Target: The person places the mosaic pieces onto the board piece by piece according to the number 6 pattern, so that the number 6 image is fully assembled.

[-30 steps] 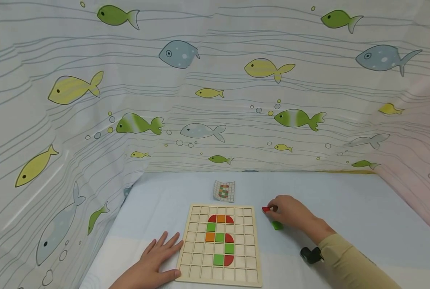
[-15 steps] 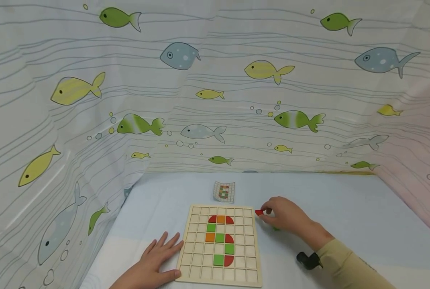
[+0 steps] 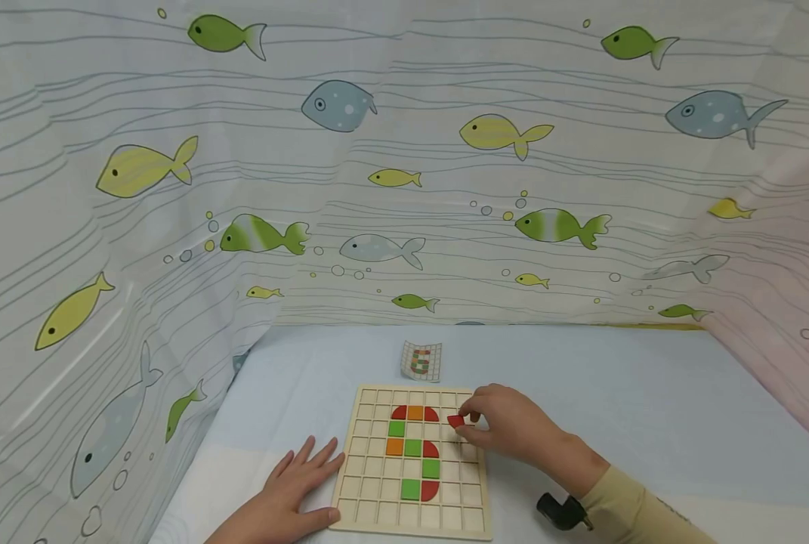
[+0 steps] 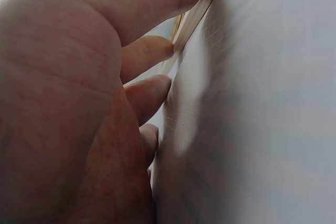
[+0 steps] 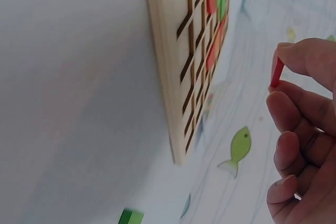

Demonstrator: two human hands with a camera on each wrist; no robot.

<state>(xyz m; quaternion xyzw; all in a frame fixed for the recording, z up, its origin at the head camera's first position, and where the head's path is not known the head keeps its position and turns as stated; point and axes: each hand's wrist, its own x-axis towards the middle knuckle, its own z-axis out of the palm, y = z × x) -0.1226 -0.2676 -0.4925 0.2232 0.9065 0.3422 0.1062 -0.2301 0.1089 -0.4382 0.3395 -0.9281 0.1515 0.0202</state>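
Observation:
A wooden grid board lies on the table with red, orange and green tiles set in some of its squares. My right hand pinches a red tile with a rounded edge between thumb and index finger. That tile hangs above the board's upper right part; in the right wrist view the pinched red tile is seen edge-on. My left hand rests flat with fingers spread, thumb and fingertips touching the board's left edge. The left wrist view shows the thumb against the wooden rim.
A small card printed with a coloured grid pattern lies behind the board. A green tile sits on the table to the board's right. Fish-printed cloth stands around the table. A black device hangs at the right wrist.
My right hand has moved left with the red tile, from the table beside the board to over the board. The left hand stays in place.

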